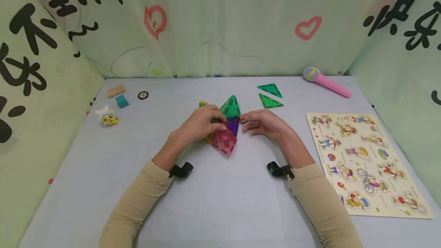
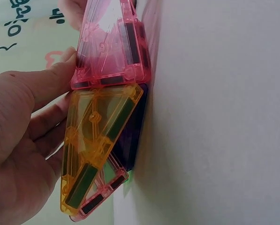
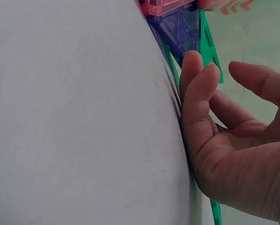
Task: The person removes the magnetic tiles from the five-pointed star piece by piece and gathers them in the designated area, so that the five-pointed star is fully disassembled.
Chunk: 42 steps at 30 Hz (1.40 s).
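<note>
A structure of see-through magnetic tiles stands in the middle of the table, with a pink tile (image 1: 225, 141) in front, a purple tile (image 1: 233, 125) on its right and a green triangle (image 1: 231, 107) behind. An orange triangular tile (image 2: 98, 136) forms its left side in the left wrist view. My left hand (image 1: 204, 121) grips the structure from the left, thumb and fingers at its upper part. To the right, my right hand (image 1: 264, 123) has loosely bent fingers, their tips right at the purple tile (image 3: 179, 30). The left hand hides part of the structure.
Two loose green triangles (image 1: 270, 101) lie behind my right hand. A picture puzzle board (image 1: 370, 163) is at the right, a pink toy microphone (image 1: 327, 82) at the back right. At the back left are wooden blocks (image 1: 116, 91), a round disc (image 1: 143, 95) and a small figurine (image 1: 107, 116).
</note>
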Tool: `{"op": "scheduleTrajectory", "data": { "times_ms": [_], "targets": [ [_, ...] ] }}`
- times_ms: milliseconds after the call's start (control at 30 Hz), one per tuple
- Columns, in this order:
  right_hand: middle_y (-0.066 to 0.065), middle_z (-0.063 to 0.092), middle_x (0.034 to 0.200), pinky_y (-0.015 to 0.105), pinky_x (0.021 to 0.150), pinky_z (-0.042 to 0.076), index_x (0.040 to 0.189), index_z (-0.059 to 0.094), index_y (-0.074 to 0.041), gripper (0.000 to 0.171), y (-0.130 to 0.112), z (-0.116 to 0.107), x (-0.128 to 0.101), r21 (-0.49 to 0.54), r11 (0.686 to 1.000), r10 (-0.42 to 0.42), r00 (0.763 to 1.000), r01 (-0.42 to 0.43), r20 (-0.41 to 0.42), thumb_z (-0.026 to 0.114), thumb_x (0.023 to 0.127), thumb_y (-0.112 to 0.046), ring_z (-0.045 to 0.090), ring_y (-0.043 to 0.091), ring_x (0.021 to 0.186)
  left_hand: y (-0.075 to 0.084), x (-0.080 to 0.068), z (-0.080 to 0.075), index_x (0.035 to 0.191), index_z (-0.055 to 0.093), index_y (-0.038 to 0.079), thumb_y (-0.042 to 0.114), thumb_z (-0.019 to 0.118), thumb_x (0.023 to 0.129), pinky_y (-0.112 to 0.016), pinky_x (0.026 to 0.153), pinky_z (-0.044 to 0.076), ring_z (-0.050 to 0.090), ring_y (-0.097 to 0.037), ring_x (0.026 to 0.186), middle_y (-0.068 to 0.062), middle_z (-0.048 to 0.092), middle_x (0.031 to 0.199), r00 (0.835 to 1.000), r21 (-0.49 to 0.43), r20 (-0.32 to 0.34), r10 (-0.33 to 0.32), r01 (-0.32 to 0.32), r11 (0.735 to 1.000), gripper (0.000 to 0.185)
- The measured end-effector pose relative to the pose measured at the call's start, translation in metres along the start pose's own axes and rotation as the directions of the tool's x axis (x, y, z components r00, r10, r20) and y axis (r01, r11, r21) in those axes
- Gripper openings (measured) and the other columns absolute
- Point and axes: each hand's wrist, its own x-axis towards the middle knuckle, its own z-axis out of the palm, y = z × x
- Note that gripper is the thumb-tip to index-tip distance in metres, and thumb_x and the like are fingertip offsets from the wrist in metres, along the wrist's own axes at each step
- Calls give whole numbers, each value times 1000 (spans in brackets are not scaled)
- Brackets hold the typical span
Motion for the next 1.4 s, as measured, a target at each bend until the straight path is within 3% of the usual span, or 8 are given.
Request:
{"op": "scheduleTrajectory", "data": {
  "times_ms": [100, 200, 400, 500, 600, 767, 1033, 1400],
  "targets": [
    [8, 60, 126, 23, 72, 54, 142, 47, 4, 45, 2, -1, -2, 13, 1000, -20, 999, 20, 25, 50, 104, -19, 69, 12, 92, -1, 0, 1, 106, 76, 15, 31, 74, 89, -36, 96, 50, 59, -16, 104, 1, 67, 107, 1000, -7, -5, 7, -7, 1000, 24],
    [7, 62, 128, 24, 74, 55, 143, 45, 4, 44, 4, -2, -3, 37, 999, -40, 997, 38, 60, 49, 104, -18, 70, 13, 94, -2, -1, 1, 106, 76, 15, 31, 73, 89, -36, 94, 51, 59, -16, 103, 1, 67, 107, 1000, -12, -3, 8, -8, 1000, 24],
    [4, 72, 100, 25, 74, 57, 131, 52, 3, 32, 4, 2, -3, 128, 988, -98, 994, 90, 53, 51, 103, -11, 71, 14, 85, -2, 0, 2, 104, 76, 15, 30, 72, 91, -35, 96, 50, 58, -15, 104, 2, 67, 107, 1000, 17, 15, 4, -5, 1000, 20],
    [1, 72, 94, 26, 75, 57, 129, 54, 4, 31, 2, 8, -2, 73, 989, -132, 989, 127, 60, 54, 101, -9, 69, 12, 82, -3, 1, 2, 101, 76, 16, 28, 72, 92, -34, 95, 50, 59, -14, 103, 3, 67, 105, 1000, 33, 16, 14, -14, 999, 16],
    [0, 72, 100, 29, 79, 57, 133, 53, 6, 36, 0, 14, -2, -6, 989, -149, 983, 150, 105, 53, 101, -10, 68, 12, 86, -3, 1, 1, 99, 77, 16, 28, 72, 91, -33, 93, 51, 59, -13, 101, 3, 67, 103, 1000, 37, 11, 29, -29, 999, 15],
    [2, 70, 110, 33, 83, 57, 133, 54, 7, 39, 0, 13, -5, -54, 988, -137, 981, 145, 135, 51, 103, -19, 67, 16, 94, -3, 0, 2, 99, 76, 15, 28, 72, 92, -32, 91, 51, 60, -13, 100, 3, 68, 102, 999, 35, 17, 46, -47, 998, 15],
    [7, 73, 108, 31, 80, 59, 118, 69, 2, 32, -1, 18, -7, -244, 948, -214, 977, 206, -8, 69, 93, -17, 69, 14, 87, -3, -1, 3, 101, 75, 17, 29, 71, 93, -34, 94, 51, 58, -13, 102, 4, 67, 105, 1000, 43, 14, 18, -19, 999, 15],
    [1, 73, 100, 28, 78, 58, 116, 68, 9, 32, -2, 15, -6, -198, 957, -231, 970, 213, -72, 69, 92, -11, 67, 11, 83, -4, -1, 0, 113, 71, 18, 37, 71, 92, -37, 95, 49, 55, -16, 104, 2, 63, 110, 1000, 59, 23, 0, -1, 998, 29]
  ]
}}
